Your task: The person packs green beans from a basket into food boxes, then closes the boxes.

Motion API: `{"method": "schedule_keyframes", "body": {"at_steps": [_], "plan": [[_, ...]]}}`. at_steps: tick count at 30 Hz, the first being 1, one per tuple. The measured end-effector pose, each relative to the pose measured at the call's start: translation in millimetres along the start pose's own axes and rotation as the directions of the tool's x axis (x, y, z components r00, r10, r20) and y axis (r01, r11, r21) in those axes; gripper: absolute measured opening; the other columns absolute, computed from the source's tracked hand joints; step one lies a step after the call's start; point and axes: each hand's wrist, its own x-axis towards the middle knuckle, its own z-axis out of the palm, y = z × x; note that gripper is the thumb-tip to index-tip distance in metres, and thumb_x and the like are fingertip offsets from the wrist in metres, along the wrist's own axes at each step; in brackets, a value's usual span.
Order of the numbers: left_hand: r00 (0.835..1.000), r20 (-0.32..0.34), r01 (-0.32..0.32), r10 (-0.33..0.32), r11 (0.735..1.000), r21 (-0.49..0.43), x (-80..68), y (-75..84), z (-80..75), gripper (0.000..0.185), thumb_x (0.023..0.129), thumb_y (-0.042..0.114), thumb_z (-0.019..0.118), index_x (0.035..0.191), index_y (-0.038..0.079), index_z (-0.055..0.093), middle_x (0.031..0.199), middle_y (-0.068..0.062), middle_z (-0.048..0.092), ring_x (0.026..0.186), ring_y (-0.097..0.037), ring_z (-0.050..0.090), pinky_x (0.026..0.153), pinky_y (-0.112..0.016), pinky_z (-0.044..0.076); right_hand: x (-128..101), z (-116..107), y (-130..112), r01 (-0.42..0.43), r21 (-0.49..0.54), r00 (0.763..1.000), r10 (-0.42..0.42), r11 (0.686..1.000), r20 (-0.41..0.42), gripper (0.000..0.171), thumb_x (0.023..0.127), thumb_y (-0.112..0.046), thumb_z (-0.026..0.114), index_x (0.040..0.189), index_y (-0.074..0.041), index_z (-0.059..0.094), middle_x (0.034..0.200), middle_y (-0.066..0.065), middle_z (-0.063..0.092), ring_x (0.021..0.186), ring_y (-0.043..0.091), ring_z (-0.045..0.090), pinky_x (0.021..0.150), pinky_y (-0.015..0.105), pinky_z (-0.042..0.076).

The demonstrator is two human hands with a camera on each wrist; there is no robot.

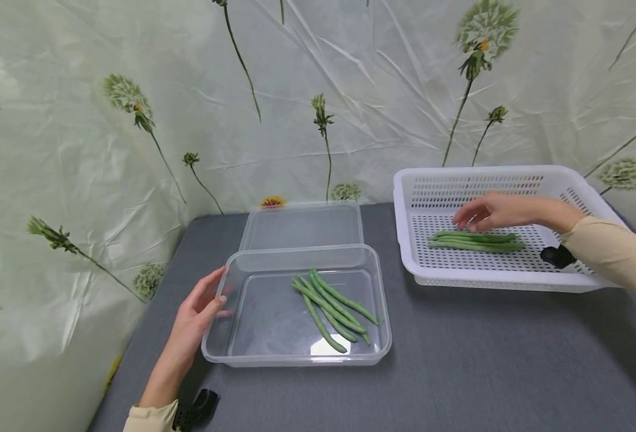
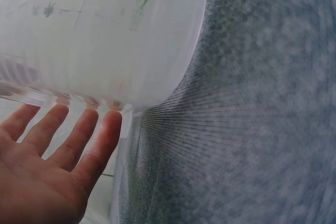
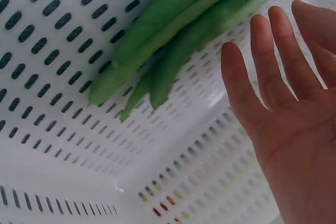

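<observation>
1. On the right of the grey, felt-textured counter [image 1: 485,360]: white perforated plastic basket [image 1: 512,180], rectangular, holding a bundle of long green beans [image 1: 477,241] lying flat on its slotted floor.
2. Right hand [image 1: 493,211] hovers just over the bundle; fingers [image 3: 273,61] straight, slightly apart, gripping nothing.
3. Left of centre: clear rectangular plastic container [image 1: 253,312], rounded corners, several loose beans [image 1: 331,306] inside.
4. Left hand [image 1: 199,309] rests with straight fingers [image 2: 100,140] against the container's left wall.
5. Clear lid [image 1: 302,225] lies flat just beyond the container.
</observation>
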Motion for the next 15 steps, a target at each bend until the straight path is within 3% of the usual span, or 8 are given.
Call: {"method": "schedule_keyframes", "body": {"at_steps": [8,15], "plan": [[1.0,0.005,-0.009,0.009,1.0,-0.006,-0.4,-0.9,-0.8,0.051,0.104,0.01,0.049,0.153,0.015,0.035,0.155,-0.01,0.034,0.127,-0.011,0.05,0.083,-0.03,0.053,10.0,2.2,8.6,-0.049,-0.003,0.998,0.049,0.999,0.033,0.034,0.085,0.003,0.067,0.119,0.003,0.064,0.105,0.008,0.065,0.094,0.02,0.058,0.081,0.028,0.049],[1.0,0.002,-0.001,0.001,1.0,-0.005,0.0,-1.1,-1.1,0.05,0.104,0.012,0.049,0.153,0.015,0.035,0.155,-0.009,0.034,0.126,-0.01,0.05,0.082,-0.03,0.053,15.7,4.1,10.8,-0.016,0.002,0.998,0.016,1.0,0.054,0.031,0.084,0.006,0.068,0.115,0.006,0.064,0.098,0.009,0.063,0.087,0.019,0.056,0.074,0.027,0.049]]}}
